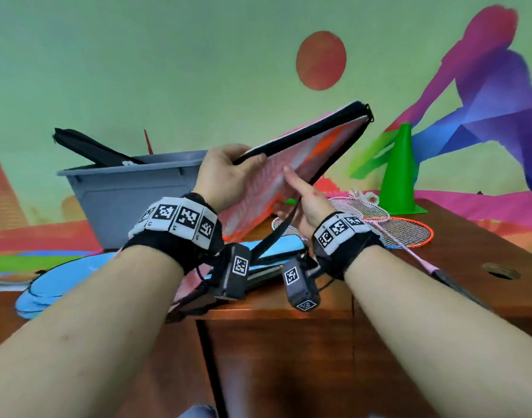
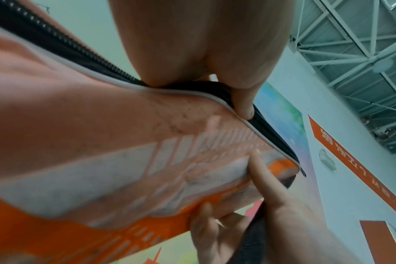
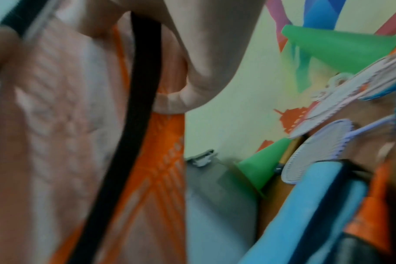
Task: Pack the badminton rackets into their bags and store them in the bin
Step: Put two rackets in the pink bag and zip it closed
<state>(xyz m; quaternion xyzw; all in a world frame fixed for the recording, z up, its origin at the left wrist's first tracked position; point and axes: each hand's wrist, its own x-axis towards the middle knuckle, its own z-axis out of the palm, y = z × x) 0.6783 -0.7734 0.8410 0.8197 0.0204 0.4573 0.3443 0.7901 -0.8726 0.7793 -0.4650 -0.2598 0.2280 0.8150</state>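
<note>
An orange and white racket bag (image 1: 319, 149) (image 2: 102, 142) (image 3: 57, 125) is held in the air above the table, tilted up towards the right. My left hand (image 1: 228, 173) (image 2: 203, 53) grips its black zipper edge from above. My right hand (image 1: 301, 197) (image 2: 260, 205) holds the lower edge, index finger lying straight on the bag's face, other fingers curled under it. The bag's black strap (image 1: 277, 233) (image 3: 129, 142) hangs past my right palm. What the bag contains is hidden. A pink racket (image 1: 358, 212) and an orange racket (image 1: 409, 233) lie on the table to the right.
A grey bin (image 1: 123, 200) stands at the back left with a black racket bag (image 1: 86, 147) poking out of it. A blue bag (image 1: 59, 276) lies on the brown table (image 1: 289, 342) under my wrists. A green cone (image 1: 400, 176) and a shuttlecock (image 1: 366, 196) are behind the rackets.
</note>
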